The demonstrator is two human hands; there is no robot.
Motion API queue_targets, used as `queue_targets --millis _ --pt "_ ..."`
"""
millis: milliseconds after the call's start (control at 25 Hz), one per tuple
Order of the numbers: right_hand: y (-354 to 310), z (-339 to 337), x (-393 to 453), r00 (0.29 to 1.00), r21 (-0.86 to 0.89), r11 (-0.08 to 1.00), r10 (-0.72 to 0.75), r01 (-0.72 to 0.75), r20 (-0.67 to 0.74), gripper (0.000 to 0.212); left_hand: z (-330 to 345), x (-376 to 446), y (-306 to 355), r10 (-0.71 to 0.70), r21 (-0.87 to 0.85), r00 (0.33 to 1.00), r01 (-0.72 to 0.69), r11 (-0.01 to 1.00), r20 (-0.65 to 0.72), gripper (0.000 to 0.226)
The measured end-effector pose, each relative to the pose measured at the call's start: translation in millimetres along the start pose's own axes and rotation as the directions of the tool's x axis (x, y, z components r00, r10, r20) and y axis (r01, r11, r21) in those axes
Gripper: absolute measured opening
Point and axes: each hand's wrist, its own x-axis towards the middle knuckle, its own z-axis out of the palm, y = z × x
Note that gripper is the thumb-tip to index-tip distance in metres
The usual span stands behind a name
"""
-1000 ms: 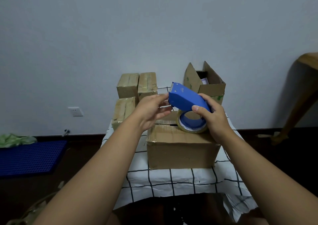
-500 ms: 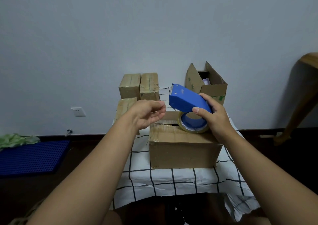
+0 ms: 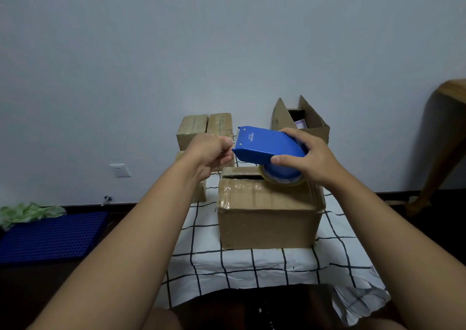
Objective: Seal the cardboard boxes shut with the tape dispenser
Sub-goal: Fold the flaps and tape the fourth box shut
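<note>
right hand point(image 3: 311, 162) grips blue tape dispenser point(image 3: 267, 147), fingers curled round body, held above near cardboard box point(image 3: 268, 216) on checked cloth point(image 3: 252, 266). left hand point(image 3: 211, 153) pinches tape end point(image 3: 233, 142) at dispenser's left edge. sealed boxes point(image 3: 205, 128) far left, open box point(image 3: 301, 120) far right.

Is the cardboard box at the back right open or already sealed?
Open. The back-right cardboard box has its flaps standing up, its dark interior showing with something pale inside.

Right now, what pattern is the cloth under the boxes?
White with a black grid, seen in the head view: cloth under the boxes.
</note>
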Motion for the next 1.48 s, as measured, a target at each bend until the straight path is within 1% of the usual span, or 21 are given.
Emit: queue_targets --millis 120,240,320,400,440,600,720,840,1000,1160,1320,1480 --pt "-9.0 -10.5 2.5 0.999 -0.058 0.998 -0.011 0.013 0.045 0.063 4.4 0.9 -0.1 0.015 0.017 0.999 -0.014 1.000 -0.046 0.018" --pt "-9.7 -27.5 -4.6 0.999 -0.110 0.994 0.013 -0.008 0.046 0.059 -5.8 6.6 -1.0 0.012 0.014 0.993 -0.010 1.000 -0.117 0.018" --pt "-11.8 -37.9 -10.8 0.998 -0.131 0.991 0.027 -0.020 0.056 0.043 -13.1 9.4 -1.7 0.010 0.021 0.989 -0.007 1.000 -0.151 0.016" --pt "-13.7 -39.3 -10.7 0.998 -0.182 0.983 0.014 -0.003 0.058 0.038 -16.0 10.8 -2.0 0.021 0.048 0.984 -0.013 0.999 -0.176 0.016" --pt "-14.0 -37.8 -9.1 0.998 -0.216 0.976 0.009 0.003 0.056 0.042 -16.0 10.4 -2.4 0.023 0.058 0.983 -0.012 0.998 -0.182 0.016" --pt "-6.3 -33.5 0.2 0.991 -0.387 0.922 0.081 -0.033 0.108 0.079 -15.5 4.2 -14.5 0.010 0.100 0.986 0.006 0.995 -0.166 0.014" --pt "-0.8 -29.4 1.4 0.983 -0.447 0.892 0.131 -0.061 0.127 0.089 -13.2 2.2 -29.7 0.011 0.100 0.987 0.005 0.995 -0.159 0.013" --pt "1.3 -28.7 1.2 0.982 -0.463 0.882 0.157 -0.089 0.109 0.086 -16.1 5.3 -43.0 0.002 0.101 0.988 0.014 0.995 -0.155 0.013" --pt "0.7 -30.4 3.7 0.971 -0.535 0.843 0.172 -0.056 0.168 0.082 -20.5 10.8 -59.1 -0.026 0.097 0.985 0.043 0.994 -0.168 0.016" --pt "-2.7 -28.7 6.4 0.964 -0.551 0.834 0.181 -0.046 0.194 0.081 -24.6 13.9 -76.5 -0.049 0.045 0.978 0.059 0.997 -0.204 0.020" --pt "-6.5 -21.7 9.4 0.967 -0.566 0.824 0.161 -0.022 0.198 0.079 -33.0 17.7 -93.2 -0.070 -0.016 0.966 0.068 0.998 -0.247 0.010" --pt "-5.8 -15.5 14.0 0.965 -0.579 0.815 0.159 -0.011 0.206 0.077 -40.4 17.9 -97.9 -0.060 -0.073 0.976 0.046 0.996 -0.210 0.009"
